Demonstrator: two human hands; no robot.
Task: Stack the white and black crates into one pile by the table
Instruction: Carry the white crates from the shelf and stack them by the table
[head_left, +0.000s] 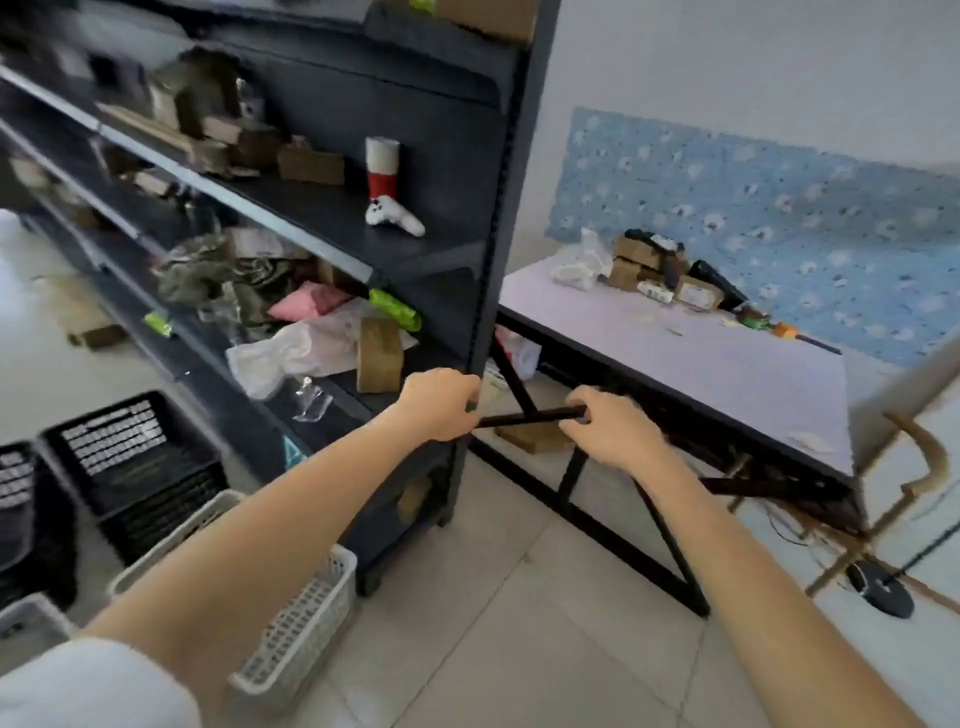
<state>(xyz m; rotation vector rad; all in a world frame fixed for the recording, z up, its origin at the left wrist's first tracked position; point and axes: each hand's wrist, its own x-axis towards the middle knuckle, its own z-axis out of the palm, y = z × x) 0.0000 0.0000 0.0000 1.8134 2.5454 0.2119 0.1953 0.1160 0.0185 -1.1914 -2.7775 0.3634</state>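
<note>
Black crates (130, 467) stand stacked on the floor at the lower left, with another black crate (21, 509) at the frame's edge. A white crate (296, 629) lies on the floor beside them, partly hidden under my left forearm. A second white crate (26, 618) shows at the bottom left. The table (727, 374) stands to the right of the shelf. My left hand (441, 402) and my right hand (608, 431) are stretched out in front of the table's black frame, fingers loosely curled. Neither hand holds a crate.
A tall dark shelf unit (488, 260) full of boxes and bags fills the left. Small boxes and bags (639, 265) lie on the table's far end. A wooden chair (919, 467) and a black disc (883, 592) stand at the right. Pale floor tiles (519, 649) lie between shelf and table.
</note>
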